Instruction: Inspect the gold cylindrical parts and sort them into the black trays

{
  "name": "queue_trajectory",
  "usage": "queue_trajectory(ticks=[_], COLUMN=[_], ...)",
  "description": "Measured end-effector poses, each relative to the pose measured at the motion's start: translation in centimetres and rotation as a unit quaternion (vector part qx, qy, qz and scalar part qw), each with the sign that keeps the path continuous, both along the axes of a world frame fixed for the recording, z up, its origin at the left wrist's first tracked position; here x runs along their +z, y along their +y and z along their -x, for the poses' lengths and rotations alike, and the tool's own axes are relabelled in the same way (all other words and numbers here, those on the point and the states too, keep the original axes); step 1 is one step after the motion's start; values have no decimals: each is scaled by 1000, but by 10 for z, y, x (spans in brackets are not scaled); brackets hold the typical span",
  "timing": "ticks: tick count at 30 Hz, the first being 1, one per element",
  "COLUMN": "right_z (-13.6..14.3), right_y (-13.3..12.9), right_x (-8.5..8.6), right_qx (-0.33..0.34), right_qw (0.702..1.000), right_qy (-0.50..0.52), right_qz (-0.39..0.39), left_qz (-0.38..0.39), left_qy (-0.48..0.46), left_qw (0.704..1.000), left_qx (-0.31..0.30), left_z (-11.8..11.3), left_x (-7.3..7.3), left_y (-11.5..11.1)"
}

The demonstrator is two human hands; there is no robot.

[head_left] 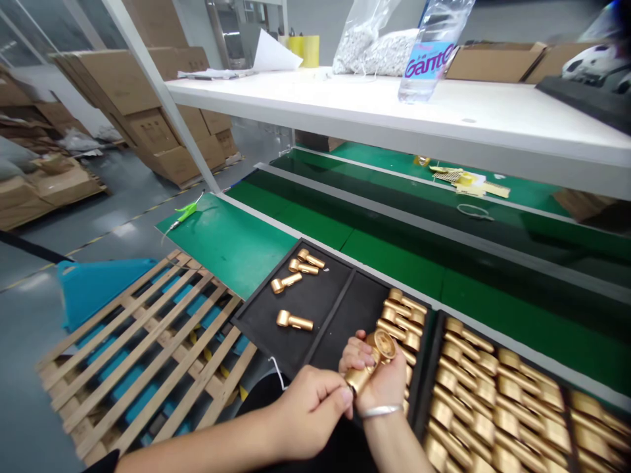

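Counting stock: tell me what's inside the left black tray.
The left black tray holds four loose gold parts. A stacked row fills its right side; lower layers are covered.

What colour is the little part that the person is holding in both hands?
The part is shiny gold, seen best in the head view.

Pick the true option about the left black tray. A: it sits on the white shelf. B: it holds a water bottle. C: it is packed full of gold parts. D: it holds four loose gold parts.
D: the left tray holds just four gold parts lying apart, while both hands hold another gold part beside it.
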State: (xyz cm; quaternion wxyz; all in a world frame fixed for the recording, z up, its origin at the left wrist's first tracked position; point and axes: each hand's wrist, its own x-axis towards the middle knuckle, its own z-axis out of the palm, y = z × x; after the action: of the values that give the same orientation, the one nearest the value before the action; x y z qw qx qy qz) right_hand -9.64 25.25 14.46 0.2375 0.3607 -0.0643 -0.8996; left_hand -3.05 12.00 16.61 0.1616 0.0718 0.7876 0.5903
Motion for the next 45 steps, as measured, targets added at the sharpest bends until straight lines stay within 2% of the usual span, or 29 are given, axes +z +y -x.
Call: queue_trajectory(ticks=[3,6,9,12,15,19,27,35,39,42,44,45], right_z=[0,1,0,-4,-7,-8,-9,-9,-13,-7,11,23], right_y=[1,2,2,1,-3,-6,-3,1,-7,-8,9,26], right_x=[-1,0,6,16,24,29,34,35,40,32,16,5], right_qx=[7,13,-6,-39,-47,-38,-21,-11,-6,2,-23,-55], right_qw=[1000,1000,994,969,949,948,953,941,935,940,950,947], right_qy=[-10,-7,21,71,114,127,140,194,191,143,98,82], right_qz=[21,-4,-105,-234,-291,-289,-268,-278,-298,-309,-296,-305], left_qz=[8,9,-22,-64,-100,-98,-43,-18,0,7,27,40], left_qy=[-2,-20,-99,-180,-175,-129,-72,-40,-42,-57,-71,-79], left_qw=[1000,1000,994,980,978,985,996,999,999,998,997,996], left_qx=[-7,2,40,59,60,63,26,-5,-8,-1,-9,-26], left_z=[0,1,2,0,-3,-8,-8,-9,-6,-5,-7,-8], left_x=[1,4,5,0,-9,-15,-6,-10,-11,-10,-10,-10], left_y=[0,1,2,3,4,6,6,1,0,3,6,7])
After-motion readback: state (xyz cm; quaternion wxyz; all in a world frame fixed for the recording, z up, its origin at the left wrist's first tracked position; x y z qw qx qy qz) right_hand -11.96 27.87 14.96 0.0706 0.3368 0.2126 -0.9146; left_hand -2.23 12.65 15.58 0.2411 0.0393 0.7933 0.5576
